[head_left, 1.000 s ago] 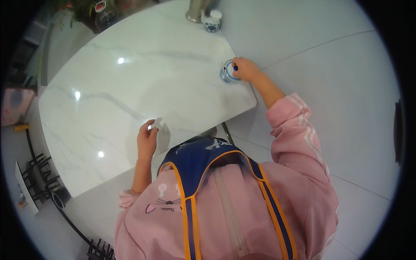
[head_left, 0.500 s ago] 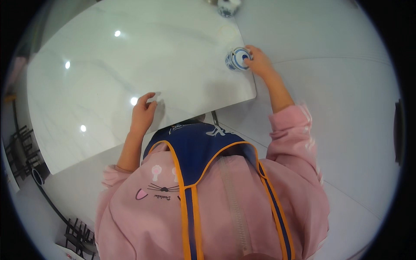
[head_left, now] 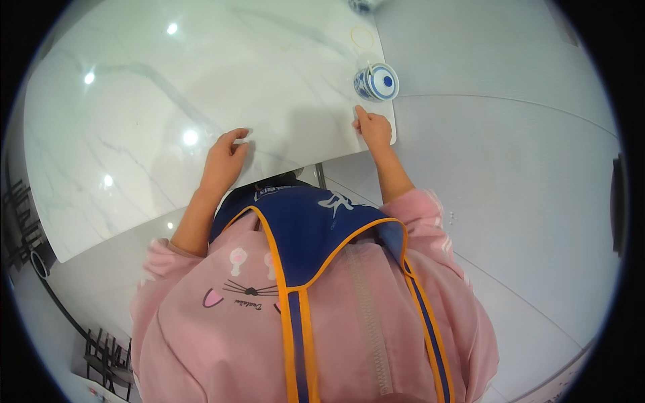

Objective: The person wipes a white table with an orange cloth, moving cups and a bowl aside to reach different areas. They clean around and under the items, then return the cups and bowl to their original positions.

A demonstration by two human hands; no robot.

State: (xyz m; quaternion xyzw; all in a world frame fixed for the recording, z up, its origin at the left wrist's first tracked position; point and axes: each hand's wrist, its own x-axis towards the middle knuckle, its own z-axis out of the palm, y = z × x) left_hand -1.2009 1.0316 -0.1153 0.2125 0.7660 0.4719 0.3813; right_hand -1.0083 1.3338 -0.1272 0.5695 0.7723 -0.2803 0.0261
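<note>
A blue-and-white lidded jar [head_left: 385,81] stands near the right edge of the white marbled table, its lid on and a thin pale handle poking up at the rim. Just on the near side of it is my right hand [head_left: 375,130], apart from the jar. Its index finger is stretched out, the other fingers are partly bent, and nothing shows in it. My left hand [head_left: 225,158] hovers over or rests on the table's near part, fingers loosely bent and thumb apart, holding nothing visible.
The white marbled table [head_left: 269,80] ends in a rounded near right corner. Past the jar lie a faint yellowish ring mark [head_left: 362,37] and another blue-and-white vessel [head_left: 363,6], cut off by the view. Dark chairs [head_left: 107,363] stand at lower left.
My right hand has let go of the jar's lid and drawn back toward me and to the left. The jar stays on the table. My left hand has barely moved; the view has shifted slightly.
</note>
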